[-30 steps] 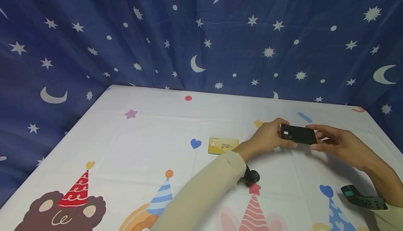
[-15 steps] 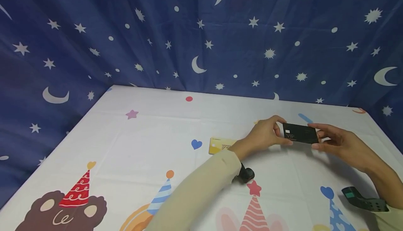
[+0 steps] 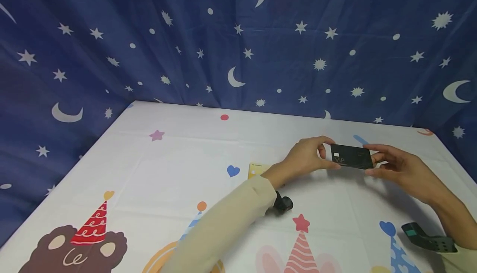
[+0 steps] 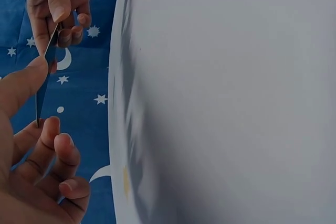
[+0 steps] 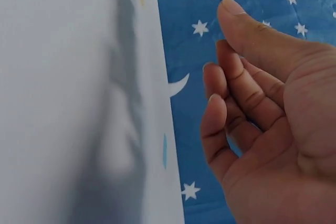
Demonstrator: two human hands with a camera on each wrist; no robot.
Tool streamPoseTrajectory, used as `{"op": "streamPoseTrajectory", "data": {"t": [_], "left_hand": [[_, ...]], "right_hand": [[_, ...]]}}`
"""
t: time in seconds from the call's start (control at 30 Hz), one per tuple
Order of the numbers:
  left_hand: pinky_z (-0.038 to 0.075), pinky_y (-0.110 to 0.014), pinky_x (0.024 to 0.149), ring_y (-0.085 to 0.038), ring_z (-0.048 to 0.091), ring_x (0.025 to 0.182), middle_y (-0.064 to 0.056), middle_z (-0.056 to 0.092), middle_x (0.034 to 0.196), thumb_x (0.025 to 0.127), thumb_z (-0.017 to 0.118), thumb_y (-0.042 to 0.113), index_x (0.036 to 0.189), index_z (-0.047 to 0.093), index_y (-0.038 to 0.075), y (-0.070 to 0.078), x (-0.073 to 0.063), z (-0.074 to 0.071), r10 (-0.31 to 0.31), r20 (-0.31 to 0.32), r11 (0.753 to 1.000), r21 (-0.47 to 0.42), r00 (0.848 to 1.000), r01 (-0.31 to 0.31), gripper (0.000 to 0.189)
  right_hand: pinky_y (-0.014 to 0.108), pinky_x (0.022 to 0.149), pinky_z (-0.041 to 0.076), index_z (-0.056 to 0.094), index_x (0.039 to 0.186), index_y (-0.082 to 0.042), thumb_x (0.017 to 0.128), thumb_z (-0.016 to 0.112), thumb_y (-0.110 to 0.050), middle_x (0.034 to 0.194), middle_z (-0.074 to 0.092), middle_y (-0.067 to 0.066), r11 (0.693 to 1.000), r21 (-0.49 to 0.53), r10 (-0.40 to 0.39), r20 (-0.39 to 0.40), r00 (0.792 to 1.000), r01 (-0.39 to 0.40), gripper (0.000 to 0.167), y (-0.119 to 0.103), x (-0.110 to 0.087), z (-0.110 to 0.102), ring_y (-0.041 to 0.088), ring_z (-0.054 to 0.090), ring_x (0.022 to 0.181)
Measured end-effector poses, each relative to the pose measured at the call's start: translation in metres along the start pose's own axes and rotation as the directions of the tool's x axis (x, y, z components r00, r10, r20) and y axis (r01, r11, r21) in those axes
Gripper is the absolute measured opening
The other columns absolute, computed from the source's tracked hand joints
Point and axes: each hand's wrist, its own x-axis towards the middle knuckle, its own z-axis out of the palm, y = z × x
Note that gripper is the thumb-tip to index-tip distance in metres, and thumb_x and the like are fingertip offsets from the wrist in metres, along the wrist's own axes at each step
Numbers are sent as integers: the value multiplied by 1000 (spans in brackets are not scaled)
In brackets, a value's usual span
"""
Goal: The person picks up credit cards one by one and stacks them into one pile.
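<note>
A black card [image 3: 351, 157] marked "VIP", with a light chip square, is held above the table between both hands. My left hand [image 3: 307, 156] pinches its left end with thumb and fingers. At the opposite end, my right hand [image 3: 404, 171] grips the card between thumb and fingertips. Seen nearly edge-on in the left wrist view, the black card [image 4: 46, 77] spans the gap from one hand to the other. A yellow card [image 3: 257, 168] lies flat on the table, mostly covered by my left wrist and sleeve.
A white tablecloth [image 3: 179, 157] printed with party-hat animals covers the table. Behind it hangs a blue curtain [image 3: 186, 25] with stars and moons. A dark wrist device [image 3: 428, 238] sits at my right wrist, and another dark device [image 3: 284, 204] shows under the left.
Both hands have shifted slightly, with the black card tilted a little more toward the camera. The left forearm has moved left and now covers more of the yellow card.
</note>
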Motion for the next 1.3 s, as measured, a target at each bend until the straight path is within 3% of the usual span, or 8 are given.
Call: {"op": "streamPoseTrajectory", "data": {"t": [0.3, 0.7, 0.9, 1.13, 1.3], "left_hand": [[31, -18, 47, -5, 32, 44, 10, 53, 75, 75, 82, 35, 129, 59, 17, -6, -14, -21, 33, 23, 999, -13, 999, -33, 61], [31, -18, 52, -7, 38, 55, 12, 52, 78, 75, 80, 43, 127, 61, 20, -10, -31, -44, 70, 21, 986, 149, 997, -73, 60], [32, -20, 52, -9, 39, 55, 8, 53, 80, 74, 80, 44, 126, 62, 20, -15, -45, -59, 65, 34, 984, 161, 997, -70, 60], [35, -21, 56, -8, 44, 65, 5, 55, 84, 74, 80, 45, 126, 62, 21, -21, -60, -78, 65, 43, 977, 201, 997, -72, 60], [35, -22, 58, -10, 45, 67, 0, 58, 88, 75, 79, 45, 127, 62, 20, -24, -69, -90, 74, 42, 969, 232, 996, -82, 60]], "right_hand": [[10, 72, 41, 47, 141, -11, 82, 77, -28, 100, 63, 9, 997, -76, -23, -11, 1000, 22, 69, -20, 0, 4, -7, 54, 87], [13, 74, 42, 51, 138, -12, 80, 79, -26, 94, 63, 4, 993, -90, -75, -41, 996, 71, 67, -41, 1, 20, 7, 57, 87], [16, 73, 44, 53, 135, -14, 77, 81, -25, 91, 61, 1, 987, -83, -140, -41, 989, 136, 65, -58, 1, 32, 9, 60, 82], [16, 71, 44, 55, 131, -14, 75, 82, -25, 89, 59, 1, 979, -59, -198, -48, 979, 195, 63, -77, 5, 43, 13, 59, 79], [17, 72, 45, 57, 129, -15, 74, 83, -25, 95, 58, 3, 975, -48, -219, -57, 974, 216, 61, -86, 11, 51, 11, 55, 84]]}}
